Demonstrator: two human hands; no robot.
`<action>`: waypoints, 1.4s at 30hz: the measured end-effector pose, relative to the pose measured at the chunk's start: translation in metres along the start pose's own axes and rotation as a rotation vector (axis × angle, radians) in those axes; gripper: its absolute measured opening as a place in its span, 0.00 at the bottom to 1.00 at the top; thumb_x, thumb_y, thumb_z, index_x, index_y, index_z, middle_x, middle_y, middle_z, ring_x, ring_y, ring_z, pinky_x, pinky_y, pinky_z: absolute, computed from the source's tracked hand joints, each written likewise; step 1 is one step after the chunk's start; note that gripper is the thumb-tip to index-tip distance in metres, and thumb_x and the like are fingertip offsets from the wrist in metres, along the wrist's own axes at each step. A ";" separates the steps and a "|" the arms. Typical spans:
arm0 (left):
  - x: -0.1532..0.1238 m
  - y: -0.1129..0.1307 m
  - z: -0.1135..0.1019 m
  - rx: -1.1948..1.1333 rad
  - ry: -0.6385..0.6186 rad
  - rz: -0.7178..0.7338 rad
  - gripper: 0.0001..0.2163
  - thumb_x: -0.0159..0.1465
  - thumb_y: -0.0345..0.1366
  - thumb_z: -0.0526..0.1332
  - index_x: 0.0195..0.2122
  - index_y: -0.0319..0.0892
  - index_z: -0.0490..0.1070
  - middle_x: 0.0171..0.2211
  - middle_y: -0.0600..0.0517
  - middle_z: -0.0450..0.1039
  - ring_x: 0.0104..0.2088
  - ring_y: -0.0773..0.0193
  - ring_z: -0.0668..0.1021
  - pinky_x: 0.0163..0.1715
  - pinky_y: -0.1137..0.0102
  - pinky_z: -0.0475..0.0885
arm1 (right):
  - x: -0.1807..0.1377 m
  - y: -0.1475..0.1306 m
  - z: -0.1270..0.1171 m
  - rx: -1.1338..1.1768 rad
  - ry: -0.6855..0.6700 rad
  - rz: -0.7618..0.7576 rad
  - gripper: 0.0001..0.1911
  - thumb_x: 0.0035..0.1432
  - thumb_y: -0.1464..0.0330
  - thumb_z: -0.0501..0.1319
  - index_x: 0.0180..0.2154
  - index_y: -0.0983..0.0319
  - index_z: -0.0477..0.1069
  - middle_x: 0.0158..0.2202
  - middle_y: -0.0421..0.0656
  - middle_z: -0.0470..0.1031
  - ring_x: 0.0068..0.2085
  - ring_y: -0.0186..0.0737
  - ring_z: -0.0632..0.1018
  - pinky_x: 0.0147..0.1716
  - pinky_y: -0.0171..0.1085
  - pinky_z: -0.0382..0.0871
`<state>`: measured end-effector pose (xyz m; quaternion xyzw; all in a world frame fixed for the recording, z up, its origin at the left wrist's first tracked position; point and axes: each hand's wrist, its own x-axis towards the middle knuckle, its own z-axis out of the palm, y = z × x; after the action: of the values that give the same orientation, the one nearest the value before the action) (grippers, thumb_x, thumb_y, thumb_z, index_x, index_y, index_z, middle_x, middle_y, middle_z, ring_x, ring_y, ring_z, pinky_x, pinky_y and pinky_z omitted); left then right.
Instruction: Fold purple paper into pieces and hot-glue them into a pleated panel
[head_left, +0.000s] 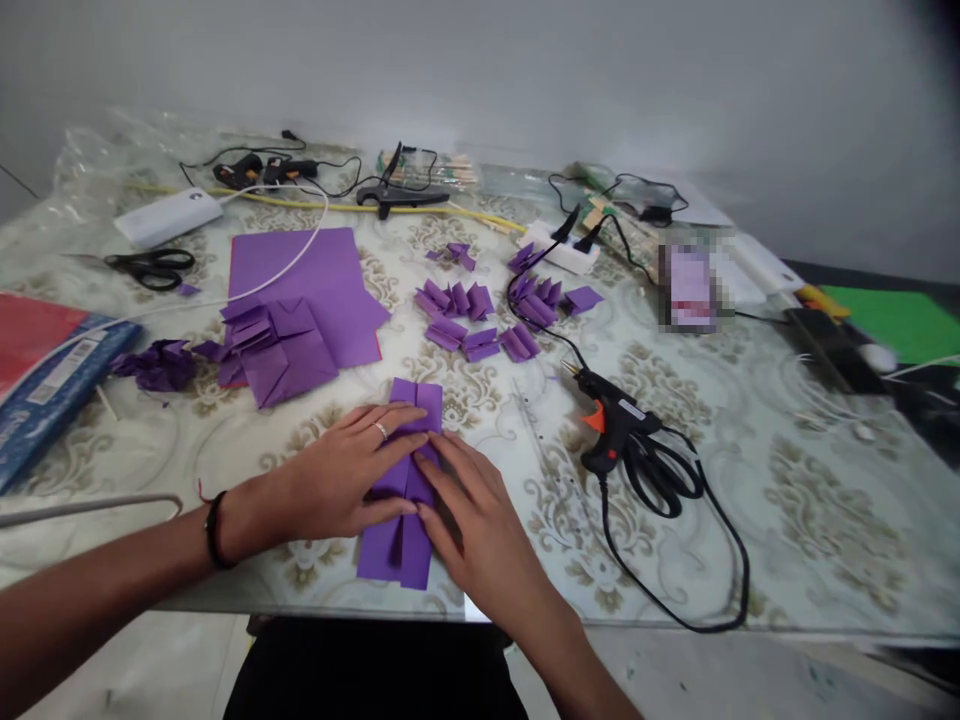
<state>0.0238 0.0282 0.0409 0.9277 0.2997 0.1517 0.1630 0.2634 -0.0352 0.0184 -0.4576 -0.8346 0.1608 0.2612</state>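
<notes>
A long purple sheet of paper lies near the table's front edge, its two long sides folded in to meet along the middle. My left hand rests on its left half, fingers stretched across it, with a ring on one finger. From the other side my right hand presses on the right flap, fingers extended and fingertips close to the centre seam. Both hands touch the paper without gripping it. Beyond them sit several small folded purple paper pieces. Further left, folded purple paper lies on flat purple sheets.
A black glue gun with a looped cord lies to the right, by a clear ruler. Scissors, crumpled purple paper and a blue packet are at left. A power strip and phone stand further back.
</notes>
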 end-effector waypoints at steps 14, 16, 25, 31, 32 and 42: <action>0.004 -0.005 0.000 0.024 -0.084 -0.005 0.25 0.74 0.43 0.64 0.67 0.35 0.68 0.71 0.34 0.68 0.72 0.40 0.69 0.71 0.45 0.65 | -0.026 -0.013 -0.018 0.091 0.002 -0.138 0.12 0.73 0.75 0.62 0.54 0.63 0.79 0.59 0.50 0.83 0.67 0.50 0.78 0.68 0.56 0.75; 0.006 -0.004 -0.001 0.043 -0.093 -0.019 0.22 0.74 0.39 0.63 0.66 0.36 0.70 0.70 0.36 0.70 0.71 0.41 0.71 0.70 0.46 0.66 | -0.031 -0.013 -0.018 0.102 -0.022 -0.143 0.11 0.74 0.74 0.62 0.54 0.64 0.79 0.58 0.50 0.84 0.66 0.50 0.78 0.69 0.56 0.74; 0.018 -0.001 -0.002 0.122 -0.096 -0.011 0.24 0.73 0.45 0.64 0.65 0.35 0.72 0.69 0.32 0.69 0.67 0.36 0.73 0.63 0.44 0.69 | -0.032 -0.015 -0.014 0.081 -0.012 -0.146 0.10 0.73 0.73 0.64 0.53 0.65 0.79 0.58 0.49 0.84 0.67 0.50 0.78 0.73 0.54 0.68; 0.014 -0.002 0.003 0.139 -0.096 -0.004 0.28 0.75 0.47 0.62 0.73 0.43 0.66 0.75 0.34 0.62 0.71 0.34 0.69 0.65 0.42 0.67 | -0.032 -0.015 -0.015 0.083 -0.042 -0.146 0.13 0.72 0.75 0.63 0.54 0.64 0.80 0.59 0.47 0.83 0.70 0.49 0.75 0.76 0.54 0.64; 0.014 -0.002 0.004 0.143 -0.102 -0.008 0.28 0.76 0.47 0.62 0.73 0.43 0.66 0.75 0.34 0.62 0.72 0.34 0.68 0.66 0.43 0.66 | -0.032 -0.015 -0.015 0.083 -0.048 -0.147 0.13 0.72 0.75 0.63 0.55 0.64 0.80 0.60 0.47 0.83 0.71 0.49 0.74 0.76 0.54 0.63; 0.013 -0.003 0.004 0.137 -0.131 -0.045 0.30 0.75 0.49 0.63 0.74 0.41 0.65 0.78 0.34 0.57 0.74 0.37 0.67 0.69 0.46 0.63 | -0.031 -0.015 -0.019 0.107 -0.096 -0.171 0.14 0.71 0.73 0.63 0.55 0.64 0.80 0.60 0.46 0.84 0.71 0.46 0.75 0.78 0.51 0.59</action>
<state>0.0332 0.0375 0.0387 0.9375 0.3190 0.0662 0.1219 0.2781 -0.0686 0.0321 -0.3620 -0.8723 0.2039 0.2579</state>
